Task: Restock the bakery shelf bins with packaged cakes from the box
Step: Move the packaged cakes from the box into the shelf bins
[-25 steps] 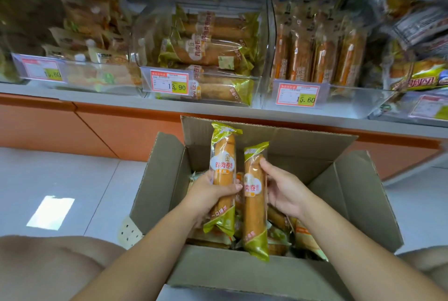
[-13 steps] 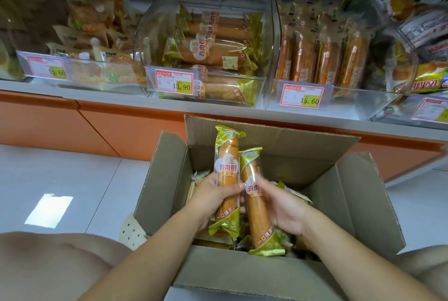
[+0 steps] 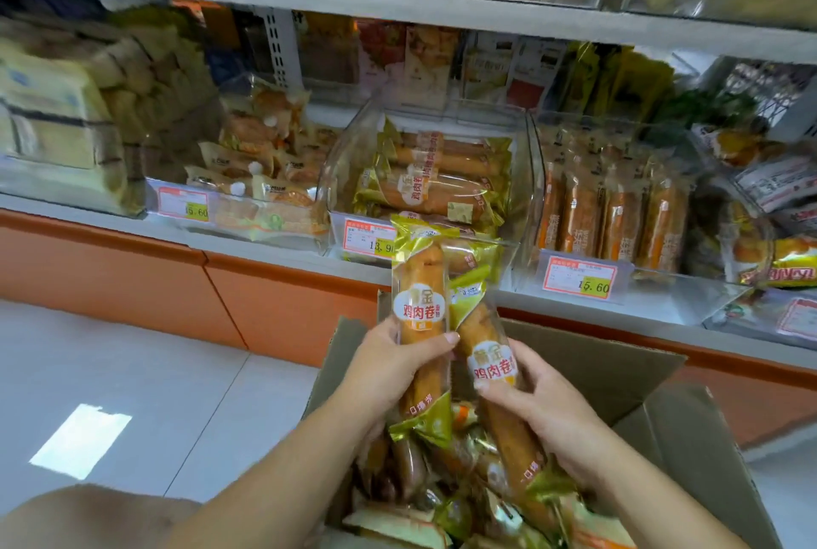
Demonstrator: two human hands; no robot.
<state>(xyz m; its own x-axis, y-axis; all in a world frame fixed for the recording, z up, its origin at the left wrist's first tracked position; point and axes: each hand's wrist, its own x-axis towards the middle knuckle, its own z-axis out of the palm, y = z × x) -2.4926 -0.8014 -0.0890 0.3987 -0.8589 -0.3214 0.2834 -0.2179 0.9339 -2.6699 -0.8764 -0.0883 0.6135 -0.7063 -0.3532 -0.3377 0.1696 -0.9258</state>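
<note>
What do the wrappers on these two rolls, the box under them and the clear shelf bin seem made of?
Upright wrapper and tilted wrapper: likely thin plastic film, glossy and see-through in the middle, metallic gold-green at the crimped ends. Box: brown cardboard, matte, with creased flaps. Bin: rigid clear plastic, perhaps acrylic; transparent, with glare on its curved walls.
</note>
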